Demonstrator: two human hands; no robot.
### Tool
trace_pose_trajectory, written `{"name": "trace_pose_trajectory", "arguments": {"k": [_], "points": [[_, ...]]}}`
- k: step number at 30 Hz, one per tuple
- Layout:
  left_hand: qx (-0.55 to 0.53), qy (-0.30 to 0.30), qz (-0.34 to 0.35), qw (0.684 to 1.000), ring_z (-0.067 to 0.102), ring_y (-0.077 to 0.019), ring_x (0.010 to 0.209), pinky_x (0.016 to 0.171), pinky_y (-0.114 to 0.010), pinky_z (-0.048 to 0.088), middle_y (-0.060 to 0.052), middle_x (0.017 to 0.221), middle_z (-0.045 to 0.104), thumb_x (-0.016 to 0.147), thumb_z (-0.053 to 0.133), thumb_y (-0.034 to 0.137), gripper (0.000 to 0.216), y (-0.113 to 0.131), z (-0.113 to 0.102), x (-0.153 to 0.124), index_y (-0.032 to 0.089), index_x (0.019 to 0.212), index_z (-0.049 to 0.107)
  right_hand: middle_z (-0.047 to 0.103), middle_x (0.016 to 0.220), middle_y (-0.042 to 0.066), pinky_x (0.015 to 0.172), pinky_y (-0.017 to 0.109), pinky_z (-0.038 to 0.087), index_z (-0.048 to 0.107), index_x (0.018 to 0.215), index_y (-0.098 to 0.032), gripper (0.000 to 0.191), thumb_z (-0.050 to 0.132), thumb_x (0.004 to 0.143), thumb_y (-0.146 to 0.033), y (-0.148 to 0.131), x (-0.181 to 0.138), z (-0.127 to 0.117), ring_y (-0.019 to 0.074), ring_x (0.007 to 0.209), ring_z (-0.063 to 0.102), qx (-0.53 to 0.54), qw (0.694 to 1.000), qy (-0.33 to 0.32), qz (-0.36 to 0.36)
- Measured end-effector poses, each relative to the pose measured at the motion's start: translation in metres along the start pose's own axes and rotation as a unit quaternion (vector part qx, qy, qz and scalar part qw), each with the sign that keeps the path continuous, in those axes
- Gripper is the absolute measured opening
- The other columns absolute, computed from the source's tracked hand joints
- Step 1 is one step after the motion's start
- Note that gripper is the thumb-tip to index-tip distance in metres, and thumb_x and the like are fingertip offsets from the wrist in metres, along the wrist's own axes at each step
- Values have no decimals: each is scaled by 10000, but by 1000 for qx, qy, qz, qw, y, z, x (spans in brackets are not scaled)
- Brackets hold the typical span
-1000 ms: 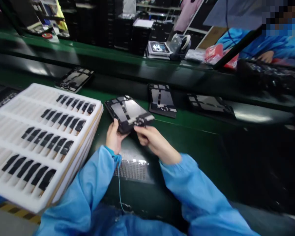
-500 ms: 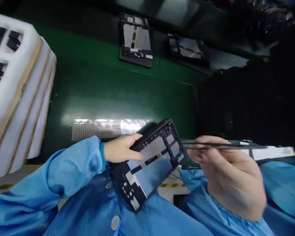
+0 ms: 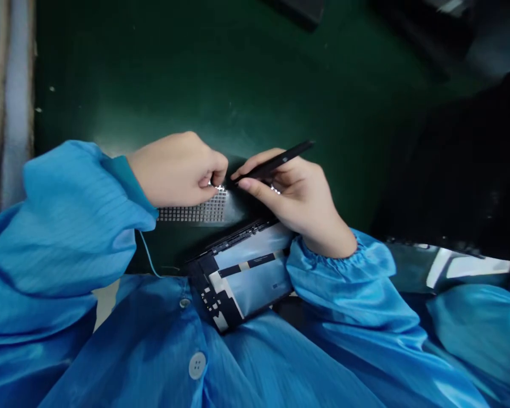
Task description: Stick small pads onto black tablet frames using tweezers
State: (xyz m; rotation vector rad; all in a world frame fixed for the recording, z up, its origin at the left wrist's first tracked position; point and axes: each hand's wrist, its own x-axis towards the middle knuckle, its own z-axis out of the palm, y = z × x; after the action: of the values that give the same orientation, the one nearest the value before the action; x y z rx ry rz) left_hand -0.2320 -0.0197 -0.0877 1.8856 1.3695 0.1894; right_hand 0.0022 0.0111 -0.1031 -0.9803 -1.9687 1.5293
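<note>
My left hand [image 3: 181, 170] is closed in a pinch at the upper edge of a sheet of small grey squares [image 3: 195, 214], hiding much of it. Slim black tweezers [image 3: 280, 161] are held in my right hand [image 3: 306, 195], their tips pointing left towards my left fingertips. What lies between the tips is too small to tell. Below both hands, an opened phone or tablet body [image 3: 255, 286], with a black frame and a silvery inside, rests tilted against the table's front edge and my blue smock. My right wrist and sleeve cover its upper right end.
The table top [image 3: 174, 73] is dark green. White layered stacks [image 3: 15, 102] stand along the left edge. Part of a dark device [image 3: 301, 11] shows at the top, and a large black shape [image 3: 454, 175] fills the right side. Another blue sleeve [image 3: 480, 328] is at the lower right.
My left hand has let go of the device and moved up to the sheet. My right hand has brought the tweezers left, from the device's end to the sheet. The view has tipped downward.
</note>
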Motion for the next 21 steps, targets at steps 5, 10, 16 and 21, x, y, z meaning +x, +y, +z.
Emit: {"name": "trace_pose_trajectory", "arguments": {"k": [5,10,16,21], "points": [[-99,4,-82,992,690,-180,847,1239,-410,477,74,572,541,776,752,70,166,3,1,3,215,696,745,807,1080,22,1018,393,703,794,1053,-260,270,911,938,-474,-5,-5,2,202,1013,803,22,999,18,27],[-132,10,-91,987,750,-279,1117,1393,-534,373,46,561,536,741,802,-18,208,4,1,3,177,691,751,818,1030,18,1031,431,711,802,1018,-247,303,943,904,-490,-8,4,-1,217,1008,801,-15,999,13,37],[-26,12,-49,998,754,-246,1031,1338,-631,439,67,611,553,818,818,42,105,3,4,0,139,853,797,813,1001,-3,887,390,724,765,1031,-264,246,892,965,-465,-23,-23,3,184,879,807,40,994,88,52],[-26,9,-49,998,745,-303,1231,1333,-692,405,78,636,530,836,821,85,54,4,5,1,90,879,788,776,995,22,782,363,721,729,1159,-307,117,768,1053,-278,-32,-101,59,198,890,815,23,970,236,57]]}}
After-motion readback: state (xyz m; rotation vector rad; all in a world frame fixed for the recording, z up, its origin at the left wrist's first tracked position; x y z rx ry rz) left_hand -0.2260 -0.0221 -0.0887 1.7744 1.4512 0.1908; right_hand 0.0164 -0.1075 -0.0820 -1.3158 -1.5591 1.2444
